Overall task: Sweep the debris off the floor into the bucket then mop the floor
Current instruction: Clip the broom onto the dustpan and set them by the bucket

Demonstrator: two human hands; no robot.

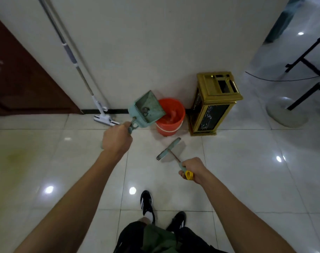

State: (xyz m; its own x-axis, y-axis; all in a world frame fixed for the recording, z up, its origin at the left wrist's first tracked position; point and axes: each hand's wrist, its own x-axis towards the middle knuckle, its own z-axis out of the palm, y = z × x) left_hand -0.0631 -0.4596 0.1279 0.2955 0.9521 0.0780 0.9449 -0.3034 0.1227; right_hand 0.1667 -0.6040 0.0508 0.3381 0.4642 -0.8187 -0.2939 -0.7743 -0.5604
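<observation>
Over bucket (171, 115) rim, tilted dustpan (148, 108).

A plain off-white wall (141, 42) fills the upper middle of the frame, with a dark skirting strip (108, 111) along its foot. At the upper left stands a dark reddish-brown door (22, 83). Glossy pale floor tiles (246, 172) cover the lower half, with thin grout lines and bright round reflections of ceiling lights. Right of centre, a gold-framed waste bin (214, 105) with dark marbled panels stands against the wall. At the upper right, black stand legs (308, 64) rise above a round white base (283, 112).
</observation>
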